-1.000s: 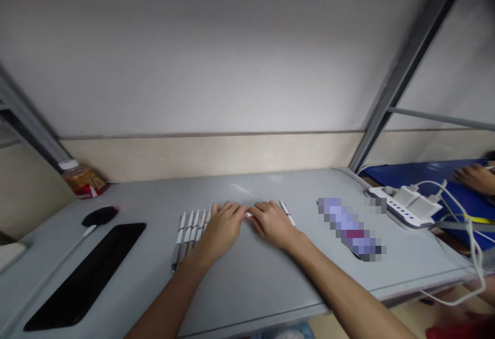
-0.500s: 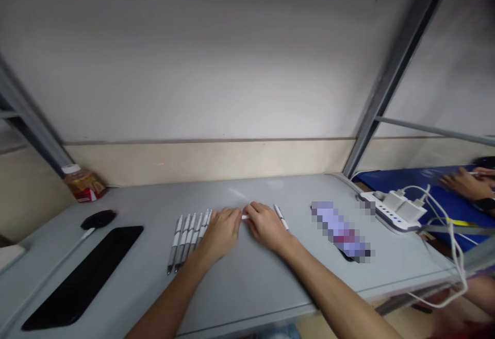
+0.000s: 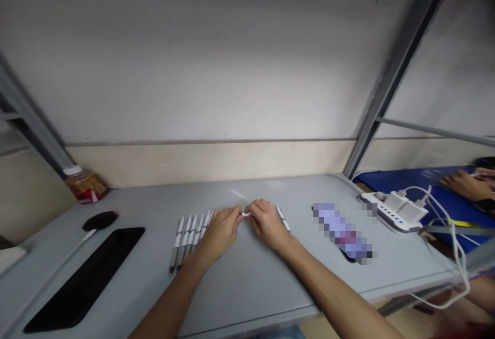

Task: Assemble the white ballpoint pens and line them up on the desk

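Observation:
My left hand (image 3: 222, 228) and my right hand (image 3: 266, 221) meet over the middle of the desk, fingers closed on a white pen (image 3: 246, 215). Only a short white stretch of it shows between the fingertips; the rest is hidden in my hands. Left of my left hand lies a row of several white-and-grey pens (image 3: 188, 241), side by side, partly covered by that hand and forearm. Just right of my right hand, a single white pen with a dark band (image 3: 282, 218) rests on the desk.
On the grey desk (image 3: 247, 287) are a black tray-like slab (image 3: 87, 280), a black mouse (image 3: 99, 220), a bottle with a white cap (image 3: 85, 184), a blurred-out phone (image 3: 342, 232) and a power strip (image 3: 390, 212) with cables. Another person's hand (image 3: 464, 184) is at a blue table on the right.
My fingertips have drawn slightly apart, so more of the white pen shows between them. The row of pens and the lone pen lie as before.

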Demonstrator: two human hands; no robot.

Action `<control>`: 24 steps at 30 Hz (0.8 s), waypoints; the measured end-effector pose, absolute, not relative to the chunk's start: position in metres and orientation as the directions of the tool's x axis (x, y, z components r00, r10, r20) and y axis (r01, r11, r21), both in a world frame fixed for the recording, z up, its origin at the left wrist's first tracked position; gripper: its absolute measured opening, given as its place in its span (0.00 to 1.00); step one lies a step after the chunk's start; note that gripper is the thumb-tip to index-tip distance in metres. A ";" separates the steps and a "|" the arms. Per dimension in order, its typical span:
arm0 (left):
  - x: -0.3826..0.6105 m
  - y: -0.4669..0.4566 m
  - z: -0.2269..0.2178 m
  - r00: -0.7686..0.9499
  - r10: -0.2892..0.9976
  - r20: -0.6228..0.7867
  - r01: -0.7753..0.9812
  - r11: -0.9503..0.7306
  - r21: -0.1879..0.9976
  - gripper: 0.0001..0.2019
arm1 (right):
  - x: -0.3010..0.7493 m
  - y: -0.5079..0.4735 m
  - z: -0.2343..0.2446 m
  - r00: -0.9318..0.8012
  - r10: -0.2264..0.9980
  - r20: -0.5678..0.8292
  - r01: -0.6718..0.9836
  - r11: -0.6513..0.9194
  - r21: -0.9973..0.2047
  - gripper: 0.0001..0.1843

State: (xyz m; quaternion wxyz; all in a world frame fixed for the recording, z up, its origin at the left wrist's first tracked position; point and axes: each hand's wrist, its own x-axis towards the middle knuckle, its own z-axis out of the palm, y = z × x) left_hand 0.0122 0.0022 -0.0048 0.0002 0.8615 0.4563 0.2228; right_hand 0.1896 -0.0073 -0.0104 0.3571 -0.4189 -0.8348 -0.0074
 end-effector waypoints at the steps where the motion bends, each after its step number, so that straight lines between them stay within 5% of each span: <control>1: 0.012 0.002 -0.005 0.490 0.786 0.376 0.782 -0.587 0.209 0.13 | 0.190 -0.006 -0.011 -0.390 0.688 0.611 0.697 0.655 -0.292 0.10; 14: 0.013 -0.001 0.005 0.458 0.818 0.347 0.658 -0.575 0.486 0.16 | 0.204 0.008 -0.018 -0.233 0.712 0.663 0.719 0.585 -0.375 0.13; 19: 0.011 0.004 0.003 0.430 0.803 0.413 0.638 -0.594 0.490 0.16 | 0.213 0.009 -0.008 -0.087 0.763 0.641 0.555 0.571 -0.605 0.04; 24: 0.008 0.006 0.003 0.383 0.828 0.409 0.702 -0.549 0.455 0.15 | 0.215 0.016 -0.006 0.019 0.906 0.423 0.207 0.411 -0.888 0.13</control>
